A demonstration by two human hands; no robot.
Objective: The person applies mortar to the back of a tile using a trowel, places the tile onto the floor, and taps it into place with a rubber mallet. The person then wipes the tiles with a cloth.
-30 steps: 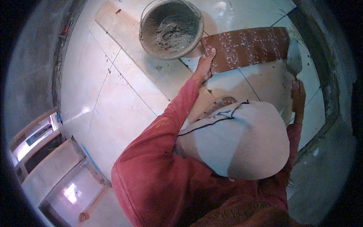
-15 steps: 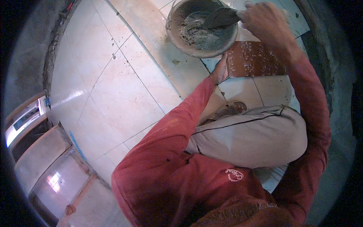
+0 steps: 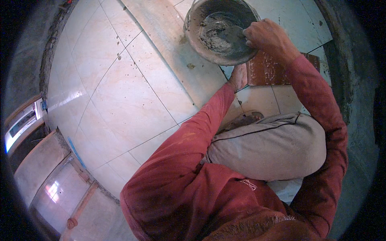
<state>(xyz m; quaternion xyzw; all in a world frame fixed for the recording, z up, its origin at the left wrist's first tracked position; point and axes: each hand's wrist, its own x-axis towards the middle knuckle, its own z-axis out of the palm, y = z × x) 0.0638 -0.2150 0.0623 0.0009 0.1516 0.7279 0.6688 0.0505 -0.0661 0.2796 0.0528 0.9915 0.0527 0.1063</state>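
A grey bucket (image 3: 209, 44) of wet grey mortar stands at the upper middle. My right hand (image 3: 266, 38) is at its right rim, closed on the handle of a trowel (image 3: 237, 35) whose blade is down in the mortar. Just below the bucket, my left hand (image 3: 238, 78) grips the left end of a long brown tile (image 3: 261, 74) with white blobs on its face. My right forearm and hand hide part of that tile, and the bucket's rim lies close over its left part.
Pale floor tiles (image 3: 112, 104) with scattered specks surround me, and a pale strip (image 3: 173, 56) crosses them beside the bucket. My bent leg (image 3: 265, 146) lies below the brown tile. A rough grey wall (image 3: 354, 92) is at right, a concrete step (image 3: 38, 160) at lower left.
My right hand and the trowel have moved from the brown tile's right end up to the bucket, then the blade sank deeper into the mortar. My left hand stays on the brown tile.
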